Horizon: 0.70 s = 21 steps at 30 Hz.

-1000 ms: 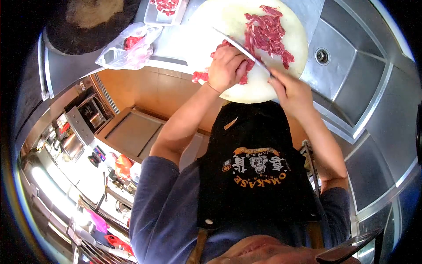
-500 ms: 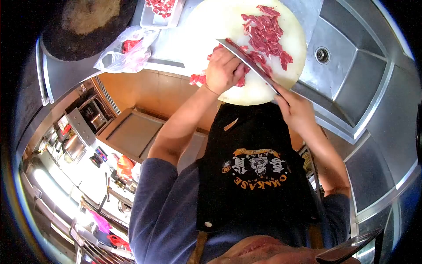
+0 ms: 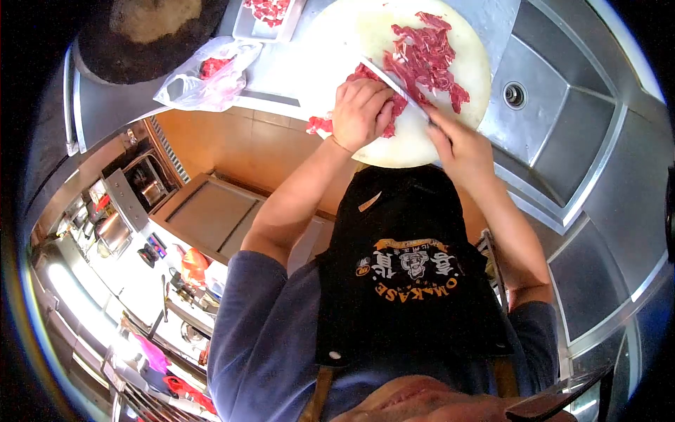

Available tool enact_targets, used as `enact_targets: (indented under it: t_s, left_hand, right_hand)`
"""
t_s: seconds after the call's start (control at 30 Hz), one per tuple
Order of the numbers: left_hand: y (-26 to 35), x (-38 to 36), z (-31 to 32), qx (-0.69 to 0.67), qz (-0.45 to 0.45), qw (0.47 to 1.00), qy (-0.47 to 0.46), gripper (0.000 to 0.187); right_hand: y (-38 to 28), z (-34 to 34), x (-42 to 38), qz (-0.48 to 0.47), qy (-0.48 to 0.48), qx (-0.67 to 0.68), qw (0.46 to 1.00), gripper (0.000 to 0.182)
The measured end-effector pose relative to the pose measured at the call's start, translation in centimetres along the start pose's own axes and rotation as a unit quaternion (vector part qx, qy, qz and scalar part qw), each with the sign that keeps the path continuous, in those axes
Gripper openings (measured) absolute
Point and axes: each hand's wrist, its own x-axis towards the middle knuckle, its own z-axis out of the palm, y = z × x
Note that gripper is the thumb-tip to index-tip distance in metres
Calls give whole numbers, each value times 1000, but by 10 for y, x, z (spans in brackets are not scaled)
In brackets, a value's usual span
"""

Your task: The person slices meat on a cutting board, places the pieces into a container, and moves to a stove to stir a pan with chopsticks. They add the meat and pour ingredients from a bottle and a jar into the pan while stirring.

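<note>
On the round white cutting board [image 3: 460,63], my left hand [image 3: 362,112] is closed, fingers curled and pressing down on a piece of raw red meat [image 3: 397,105]. My right hand [image 3: 460,144] grips a knife [image 3: 399,88] near the board's front edge; its handle is hidden in my fingers. The blade slants from upper left to lower right, just beside the left fingertips and against the meat. Past the blade lies a loose pile of cut meat slices [image 3: 429,56]. A smaller scrap of meat [image 3: 320,125] pokes out left of my left wrist.
A metal sink [image 3: 527,67] with a drain adjoins the board on the right. To the left stand a white tray [image 3: 285,32] of meat pieces and a clear plastic bag [image 3: 225,81] with red meat inside. A dark round pan-like object [image 3: 148,53] sits at far left.
My right hand and the knife have moved up and left, drawing the handle end onto the board. The blade now shows a thin bright edge. My left hand stays pressed on the meat.
</note>
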Motion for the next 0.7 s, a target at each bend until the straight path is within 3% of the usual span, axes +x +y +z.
enact_targets:
  t_s: [0.07,0.2,0.27,0.4,0.47,0.6,0.7]
  left_hand:
    - [-4,-2,-1,18,-14,998,-57,19]
    - [-2,2,4,31,-2,999,-9,18]
    - [-2,3,4,23,-1,1000,-17,19]
    - [-7,3,2,9,-13,999,-43,24]
    - [-4,5,2,9,-4,999,-33,22]
    - [-7,3,6,1,-11,1000,-18,19]
    - [-10,5,9,-10,-15,1000,-19,18]
  right_hand:
    - [-1,-8,-23,-12,-22,-27,999,33]
    - [-1,-21,-37,-6,-35,-82,996,35]
    - [-5,-20,-25,22,-67,-96,993,34]
    - [-5,7,13,-15,-49,-70,996,34]
    - [-10,1,15,33,-88,-55,994,34]
    - [5,-8,-26,37,-69,-73,994,34]
    - [10,7,-9,-36,-6,-51,998,33]
